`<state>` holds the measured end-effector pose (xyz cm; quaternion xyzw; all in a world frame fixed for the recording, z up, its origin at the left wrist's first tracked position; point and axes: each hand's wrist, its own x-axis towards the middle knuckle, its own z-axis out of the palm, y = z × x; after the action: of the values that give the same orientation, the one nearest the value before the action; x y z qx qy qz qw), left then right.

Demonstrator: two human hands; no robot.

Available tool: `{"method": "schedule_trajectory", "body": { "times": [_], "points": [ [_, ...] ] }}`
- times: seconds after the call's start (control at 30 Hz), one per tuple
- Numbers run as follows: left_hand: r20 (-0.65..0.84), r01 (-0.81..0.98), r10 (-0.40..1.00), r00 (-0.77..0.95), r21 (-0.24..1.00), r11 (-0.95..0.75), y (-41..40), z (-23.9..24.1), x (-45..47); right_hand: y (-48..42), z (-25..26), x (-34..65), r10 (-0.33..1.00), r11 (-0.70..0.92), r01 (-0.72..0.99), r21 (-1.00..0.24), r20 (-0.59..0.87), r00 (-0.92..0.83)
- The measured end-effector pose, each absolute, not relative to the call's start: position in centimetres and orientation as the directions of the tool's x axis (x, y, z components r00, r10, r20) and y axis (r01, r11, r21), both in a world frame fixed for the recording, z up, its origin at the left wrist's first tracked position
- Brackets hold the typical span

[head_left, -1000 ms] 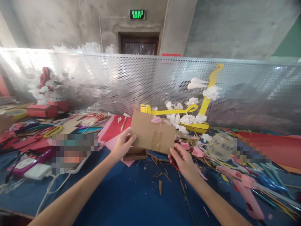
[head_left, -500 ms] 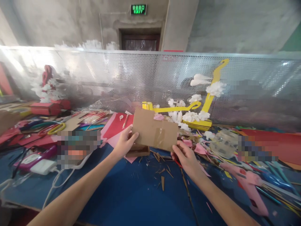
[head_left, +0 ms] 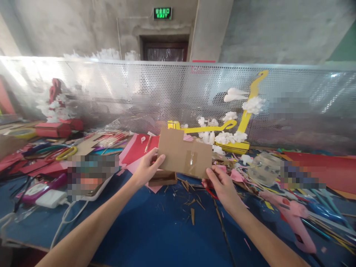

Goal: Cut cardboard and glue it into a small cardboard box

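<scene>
1. Left hand (head_left: pixel 149 168): pinching the left edge of the notched cardboard piece (head_left: pixel 175 152), which is held up between both hands.
2. Right hand (head_left: pixel 221 182): gripping its lower right corner. A red handle (head_left: pixel 210 193) sits just under these fingers; whether they hold it, I cannot tell.
3. Light, even pressure from both hands should spare the glossy tape strip (head_left: pixel 191 158), left of the right hand, from creasing.

Cardboard piece (head_left: pixel 175 152): plain brown, flat — held up, broad face toward the camera
Top edge (head_left: pixel 171 131): steps down toward the right
Tape strip (head_left: pixel 191 158): clear, glossy, right of middle
Right end (head_left: pixel 206 160): tilted lower
</scene>
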<state>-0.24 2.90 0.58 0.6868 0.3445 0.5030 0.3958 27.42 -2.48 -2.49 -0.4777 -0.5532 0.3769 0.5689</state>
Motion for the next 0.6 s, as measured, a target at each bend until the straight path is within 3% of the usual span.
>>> {"method": "schedule_trajectory", "body": {
  "times": [0.13,0.23,0.4,0.5,0.6],
  "points": [
    [0.486,0.282,0.812,0.324,0.77,-0.573,2.8,1.1,-0.4,-2.4,-2.0,27.7,0.94,0.303,0.008,-0.953,0.3,0.161],
    [0.456,0.136,0.817,0.353,0.839,-0.527,2.5,1.2,0.1,-2.4,-1.8,27.9,0.942,0.302,0.033,-0.953,0.303,0.144],
    [0.316,-0.111,0.918,0.24,0.948,-0.297,2.2,1.3,0.4,-2.9,-1.7,27.3,0.951,0.298,0.149,-0.943,0.307,0.036],
    [0.234,-0.158,0.964,0.129,0.964,-0.213,2.6,1.2,0.0,-3.4,-1.3,27.0,0.942,0.334,0.281,-0.9,0.325,-0.078],
    [0.203,-0.193,0.979,0.012,0.961,-0.197,3.3,1.0,-0.5,-3.3,-0.5,27.6,0.913,0.374,0.399,-0.837,0.408,0.002]
  ]
}}
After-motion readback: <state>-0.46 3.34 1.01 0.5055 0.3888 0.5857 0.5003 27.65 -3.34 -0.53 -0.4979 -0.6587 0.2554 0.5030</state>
